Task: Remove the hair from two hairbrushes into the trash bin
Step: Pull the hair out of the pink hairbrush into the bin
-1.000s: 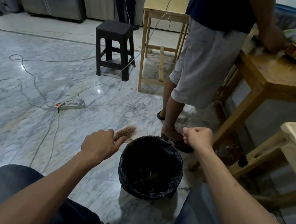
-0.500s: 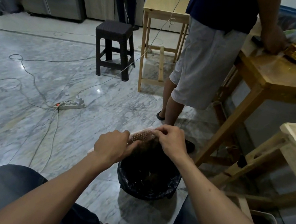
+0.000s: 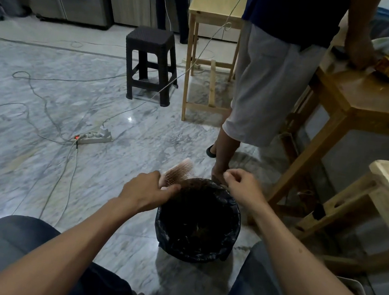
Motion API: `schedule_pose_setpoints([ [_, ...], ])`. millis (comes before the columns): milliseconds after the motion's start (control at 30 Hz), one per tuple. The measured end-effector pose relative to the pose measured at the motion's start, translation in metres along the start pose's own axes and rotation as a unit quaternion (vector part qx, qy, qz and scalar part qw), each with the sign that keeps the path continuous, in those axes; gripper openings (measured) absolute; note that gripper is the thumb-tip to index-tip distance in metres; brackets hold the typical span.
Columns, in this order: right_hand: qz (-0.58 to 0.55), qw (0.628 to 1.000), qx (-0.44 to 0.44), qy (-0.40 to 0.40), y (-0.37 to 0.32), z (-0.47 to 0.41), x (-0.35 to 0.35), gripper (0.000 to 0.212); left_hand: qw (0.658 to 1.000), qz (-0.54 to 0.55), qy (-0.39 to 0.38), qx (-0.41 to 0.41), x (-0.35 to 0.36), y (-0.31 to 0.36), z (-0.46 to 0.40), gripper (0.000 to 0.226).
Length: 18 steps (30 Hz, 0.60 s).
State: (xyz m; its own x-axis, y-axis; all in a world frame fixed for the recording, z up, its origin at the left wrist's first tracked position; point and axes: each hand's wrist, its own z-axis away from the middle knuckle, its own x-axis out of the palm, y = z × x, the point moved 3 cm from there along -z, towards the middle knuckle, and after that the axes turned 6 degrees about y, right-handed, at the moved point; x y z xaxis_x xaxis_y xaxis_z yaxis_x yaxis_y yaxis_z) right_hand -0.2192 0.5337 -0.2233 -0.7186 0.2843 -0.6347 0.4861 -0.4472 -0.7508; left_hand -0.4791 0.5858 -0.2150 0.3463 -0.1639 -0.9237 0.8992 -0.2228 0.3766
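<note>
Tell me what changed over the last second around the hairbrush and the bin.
The right hand went to the hairbrush half a second ago, then pulled away to the right; it is now pinched shut above the bin's far rim. Whether it holds hair cannot be seen. The left hand kept its grip on the brush, tipping the head up at the rim. The trash bin stayed put.

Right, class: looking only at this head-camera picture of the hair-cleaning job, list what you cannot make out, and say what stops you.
1. Hairbrush handle: head view, hidden inside the left hand.
2. Any hair pinched in the right hand: too small, and the fingers are curled shut.
3. Contents of the trash bin: too dark inside the black liner.
4. A second hairbrush: not in view.
5. The standing person: cut off by the top edge.
</note>
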Motion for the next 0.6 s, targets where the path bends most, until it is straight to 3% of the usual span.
schedule_pose_setpoints([
  [100, -0.122, 0.986, 0.051, -0.1, -0.005, 0.005, 0.016, 0.054, 0.997, 0.051, -0.06, 0.025, 0.003, 0.011, 0.002, 0.042],
  [200, -0.16, 0.973, 0.031, -0.162, -0.011, 0.011, 0.03, 0.044, 0.991, 0.102, -0.078, 0.032, 0.0, 0.024, 0.007, 0.037],
  [300, -0.189, 0.975, 0.039, -0.112, -0.011, 0.008, 0.028, 0.02, 0.991, 0.122, -0.047, 0.031, -0.006, 0.023, 0.007, 0.052],
  [500, -0.153, 0.976, 0.149, 0.036, 0.017, -0.008, -0.013, 0.02, 0.982, 0.184, -0.029, -0.037, -0.015, -0.009, 0.004, 0.075],
  [600, -0.134, 0.978, 0.15, 0.05, 0.024, -0.007, -0.016, 0.018, 0.976, 0.208, -0.037, -0.051, -0.014, -0.008, 0.004, 0.07],
])
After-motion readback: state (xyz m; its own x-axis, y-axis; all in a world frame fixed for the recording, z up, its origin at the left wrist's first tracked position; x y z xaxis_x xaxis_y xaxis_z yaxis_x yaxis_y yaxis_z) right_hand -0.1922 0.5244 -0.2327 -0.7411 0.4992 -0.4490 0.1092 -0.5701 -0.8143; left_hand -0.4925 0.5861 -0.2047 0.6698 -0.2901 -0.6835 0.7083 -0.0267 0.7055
